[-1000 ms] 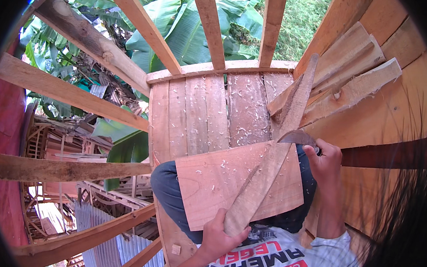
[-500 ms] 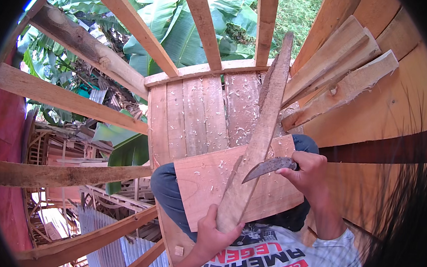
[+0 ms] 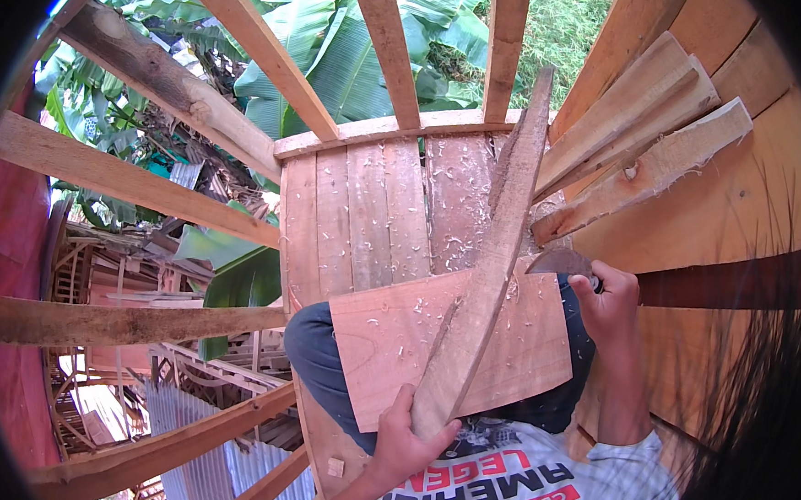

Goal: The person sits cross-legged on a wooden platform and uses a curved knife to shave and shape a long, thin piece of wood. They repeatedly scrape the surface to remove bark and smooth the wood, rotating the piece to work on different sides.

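A long, rough wooden plank (image 3: 491,265) slants from my lap up toward the far edge of the platform. My left hand (image 3: 413,441) grips its near end, thumb and fingers on either side. In my right hand (image 3: 610,304) is a knife (image 3: 560,262) with a broad, dark blade, held to the right of the plank and apart from it. Part of the handle is covered by my fingers. Under the plank, a flat wooden board (image 3: 385,359) rests across my thighs, sprinkled with curled shavings.
Shavings litter the floor boards (image 3: 366,211) ahead. Several rough planks (image 3: 648,169) lean against the wooden wall (image 3: 733,206) at the right. Wooden rails (image 3: 139,179) with gaps between them surround the platform's left and far sides; banana leaves (image 3: 338,72) grow beyond.
My right hand has moved up and to the right, lifting the knife off the plank's surface. My left hand keeps its hold on the near end.
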A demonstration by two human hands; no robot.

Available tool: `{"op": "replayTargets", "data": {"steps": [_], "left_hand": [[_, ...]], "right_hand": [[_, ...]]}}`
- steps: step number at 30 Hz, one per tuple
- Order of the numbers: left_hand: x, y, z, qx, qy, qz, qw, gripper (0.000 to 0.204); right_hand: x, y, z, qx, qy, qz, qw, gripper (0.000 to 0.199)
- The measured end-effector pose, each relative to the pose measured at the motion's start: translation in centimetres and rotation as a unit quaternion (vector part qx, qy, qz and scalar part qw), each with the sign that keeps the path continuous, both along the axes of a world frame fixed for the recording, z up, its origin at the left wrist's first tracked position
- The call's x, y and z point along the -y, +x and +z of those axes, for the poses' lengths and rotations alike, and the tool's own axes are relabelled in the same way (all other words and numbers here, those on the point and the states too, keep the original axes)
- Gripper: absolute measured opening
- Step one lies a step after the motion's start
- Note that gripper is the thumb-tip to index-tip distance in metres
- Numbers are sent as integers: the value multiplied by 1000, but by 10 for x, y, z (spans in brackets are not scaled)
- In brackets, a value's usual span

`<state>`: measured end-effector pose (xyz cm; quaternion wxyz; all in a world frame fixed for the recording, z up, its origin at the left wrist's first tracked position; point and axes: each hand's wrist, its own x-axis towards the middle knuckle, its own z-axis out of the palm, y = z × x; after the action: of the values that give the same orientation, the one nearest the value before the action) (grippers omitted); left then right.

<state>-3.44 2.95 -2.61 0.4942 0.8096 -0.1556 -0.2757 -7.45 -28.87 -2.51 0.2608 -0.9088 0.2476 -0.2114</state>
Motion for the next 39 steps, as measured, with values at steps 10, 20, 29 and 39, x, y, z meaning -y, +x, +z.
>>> {"op": "replayTargets", "data": {"steps": [10,20,29,39], "left_hand": [[14,13,23,61,45,-23,997,49],[8,0,15,18,53,-22,998,51],[2,-3,3,34,53,-34,997,51],[13,19,22,95,67,-6,993,49]], "right_hand": [[-24,10,4,7,-72,84,994,60],[-11,21,-10,48,-55,1,997,61],[12,-3,-6,-25,19,-32,999,61],[-34,4,8,-15,-50,114,992,58]]}}
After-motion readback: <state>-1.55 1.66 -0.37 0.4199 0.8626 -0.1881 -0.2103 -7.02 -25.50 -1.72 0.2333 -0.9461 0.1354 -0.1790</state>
